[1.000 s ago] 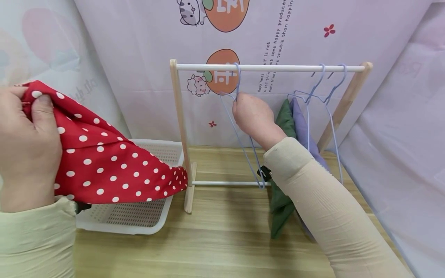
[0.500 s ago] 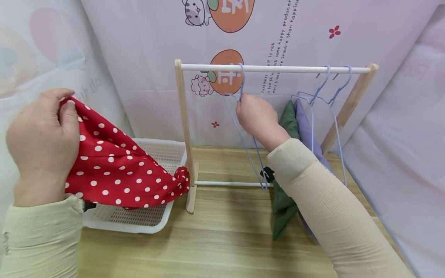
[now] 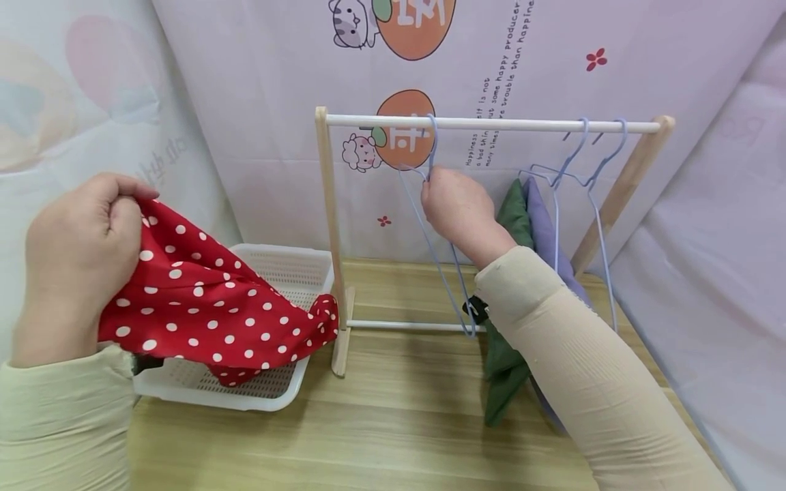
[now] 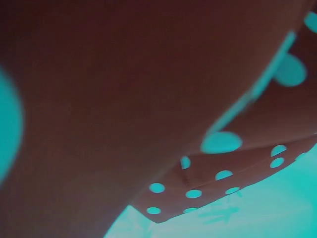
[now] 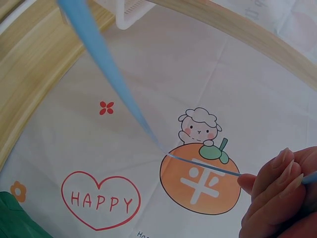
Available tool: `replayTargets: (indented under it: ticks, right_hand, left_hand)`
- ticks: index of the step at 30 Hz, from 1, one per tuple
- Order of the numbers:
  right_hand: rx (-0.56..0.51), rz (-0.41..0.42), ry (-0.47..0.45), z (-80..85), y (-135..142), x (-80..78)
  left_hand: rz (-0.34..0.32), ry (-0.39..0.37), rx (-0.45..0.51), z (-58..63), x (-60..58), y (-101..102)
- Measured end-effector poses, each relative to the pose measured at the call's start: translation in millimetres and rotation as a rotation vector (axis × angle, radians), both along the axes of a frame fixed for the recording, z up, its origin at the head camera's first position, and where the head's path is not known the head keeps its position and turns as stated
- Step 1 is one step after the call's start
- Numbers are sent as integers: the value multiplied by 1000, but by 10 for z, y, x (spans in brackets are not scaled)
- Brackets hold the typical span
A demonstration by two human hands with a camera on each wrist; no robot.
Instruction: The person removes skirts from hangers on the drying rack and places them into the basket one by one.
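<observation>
**Red cloth (image 3: 209,300) left, blue hanger (image 5: 106,64) right**

The left hand (image 3: 82,249) grips the red cloth over the white basket (image 3: 301,252), its bunched end beside the rack (image 3: 331,204) (touching or not is unclear). The right hand (image 3: 462,210) holds the blue hanger below its hook (image 3: 435,140), which hangs on the bar (image 3: 503,124).

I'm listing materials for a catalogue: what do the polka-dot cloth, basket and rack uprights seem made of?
Polka-dot cloth: matte fabric, by its soft folds; fibre unclear.
Basket: probably smooth white plastic, by its rounded rim and perforated walls.
Rack uprights: apparently pale matte wood, by their colour.
</observation>
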State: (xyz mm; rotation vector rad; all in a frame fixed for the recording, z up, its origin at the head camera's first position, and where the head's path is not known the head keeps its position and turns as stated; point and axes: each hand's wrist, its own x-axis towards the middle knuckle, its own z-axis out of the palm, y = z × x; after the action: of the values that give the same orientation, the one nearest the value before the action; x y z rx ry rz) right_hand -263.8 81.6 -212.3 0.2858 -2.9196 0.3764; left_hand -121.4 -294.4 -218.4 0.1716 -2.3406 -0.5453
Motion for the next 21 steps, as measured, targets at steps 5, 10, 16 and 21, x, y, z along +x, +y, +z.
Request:
replayTargets:
  ticks: [5,10,16,21]
  right_hand:
    - [1,-3,-3,4,-7,5]
    - [1,2,-3,4,-18,11]
    - [1,6,0,-1,-27,14]
    - [-9,0,1,-6,-13,23]
  left_hand:
    - [-49,-118,3,24,47,-87]
    - [-77,-222,50,17,82,-196]
    - [-149,-276,181,11,103,-266]
    - [-201,-322,266,42,131,-272]
